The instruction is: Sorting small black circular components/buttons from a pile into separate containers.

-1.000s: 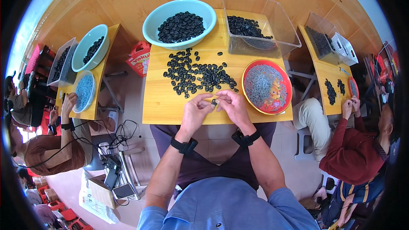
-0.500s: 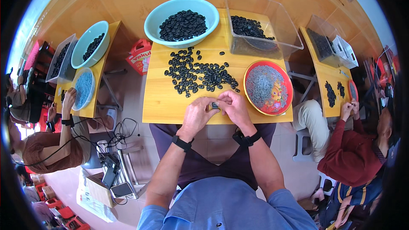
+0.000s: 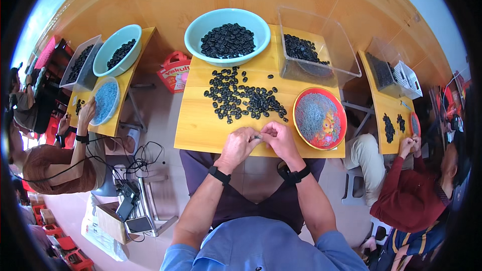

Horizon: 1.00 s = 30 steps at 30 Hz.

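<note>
Above the near edge of the yellow table, my left hand [image 3: 238, 146] pinches a small dark oval piece [image 3: 257, 137] between thumb and fingers. Against it, the fingertips of my right hand [image 3: 279, 139] are pressed together; whatever they pinch is too small to make out. Beyond my hands lies a loose spread of black oval pieces [image 3: 261, 101], each with a slot or hollow in its middle. To the right of my right hand sits a round red tray [image 3: 343, 126] with a yellow rim, holding many tiny grey metal-looking pieces [image 3: 310, 113].
A light teal basin [image 3: 191, 42] and a clear plastic bin [image 3: 346, 68], both with black pieces, stand at the table's back. Co-workers sit at yellow tables [image 3: 134, 62] on the left and right. Tangled cables and a metal stand [image 3: 145, 195] are on the floor at left.
The view has shifted, so table and containers appear lower and slightly right. My hands stay together at the small piece, which shows less between the fingers. The co-worker's hand at left remains by the blue-filled tray.
</note>
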Each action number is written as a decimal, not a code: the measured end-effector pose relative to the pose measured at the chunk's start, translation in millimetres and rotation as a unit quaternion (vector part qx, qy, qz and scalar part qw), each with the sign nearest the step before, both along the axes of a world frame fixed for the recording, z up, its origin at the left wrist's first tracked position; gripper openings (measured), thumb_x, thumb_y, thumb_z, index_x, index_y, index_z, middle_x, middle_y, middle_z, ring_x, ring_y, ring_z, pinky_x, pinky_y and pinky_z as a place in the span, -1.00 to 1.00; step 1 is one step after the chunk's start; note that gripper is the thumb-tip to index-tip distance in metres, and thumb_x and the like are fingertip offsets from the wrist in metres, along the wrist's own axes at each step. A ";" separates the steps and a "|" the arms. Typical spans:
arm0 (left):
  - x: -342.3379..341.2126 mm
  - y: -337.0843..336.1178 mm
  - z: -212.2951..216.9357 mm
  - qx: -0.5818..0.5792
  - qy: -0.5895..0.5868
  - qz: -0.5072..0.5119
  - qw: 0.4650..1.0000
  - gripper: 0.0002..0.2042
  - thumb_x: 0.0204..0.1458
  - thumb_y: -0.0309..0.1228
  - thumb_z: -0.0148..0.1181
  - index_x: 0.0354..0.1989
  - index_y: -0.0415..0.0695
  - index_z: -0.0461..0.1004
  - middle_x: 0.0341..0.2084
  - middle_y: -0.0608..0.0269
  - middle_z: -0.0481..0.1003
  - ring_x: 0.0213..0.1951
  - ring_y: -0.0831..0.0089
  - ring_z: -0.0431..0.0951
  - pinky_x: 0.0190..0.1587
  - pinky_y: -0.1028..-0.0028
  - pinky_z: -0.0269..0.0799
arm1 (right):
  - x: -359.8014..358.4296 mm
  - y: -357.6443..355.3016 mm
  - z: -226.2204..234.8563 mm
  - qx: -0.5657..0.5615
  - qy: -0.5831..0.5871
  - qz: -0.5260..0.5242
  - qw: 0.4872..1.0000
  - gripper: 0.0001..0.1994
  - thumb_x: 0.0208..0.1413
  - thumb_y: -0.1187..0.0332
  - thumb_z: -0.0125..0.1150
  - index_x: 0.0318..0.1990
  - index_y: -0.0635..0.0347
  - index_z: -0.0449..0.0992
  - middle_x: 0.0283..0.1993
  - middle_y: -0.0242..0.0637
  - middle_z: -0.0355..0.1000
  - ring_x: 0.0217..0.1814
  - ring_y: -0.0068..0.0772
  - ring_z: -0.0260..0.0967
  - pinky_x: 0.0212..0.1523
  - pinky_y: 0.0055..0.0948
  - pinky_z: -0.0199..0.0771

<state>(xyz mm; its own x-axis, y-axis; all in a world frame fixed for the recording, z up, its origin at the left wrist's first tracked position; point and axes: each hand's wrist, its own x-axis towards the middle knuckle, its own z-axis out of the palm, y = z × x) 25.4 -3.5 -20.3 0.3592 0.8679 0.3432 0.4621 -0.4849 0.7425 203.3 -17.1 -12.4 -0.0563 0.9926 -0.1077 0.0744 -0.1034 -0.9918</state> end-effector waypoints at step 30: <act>-30.8 17.5 13.3 0.013 0.072 0.211 0.975 -0.76 -0.06 -0.31 0.42 -0.28 -0.19 0.62 -0.41 0.09 0.51 -0.25 0.09 0.54 -0.17 0.20 0.48 | -36.4 -115.7 275.8 0.549 -0.027 0.246 0.798 -0.89 0.09 0.38 0.31 -0.27 0.13 0.71 -0.24 -0.10 0.62 -0.32 -0.20 0.60 -0.31 -0.48 0.61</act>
<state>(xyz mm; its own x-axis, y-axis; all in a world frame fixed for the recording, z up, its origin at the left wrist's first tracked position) -5.3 14.0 -7.0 0.0180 0.9404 0.3397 0.7235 -0.2468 0.6447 167.0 -132.7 263.4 -0.4941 0.3492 0.7962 -0.1161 0.8811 -0.4585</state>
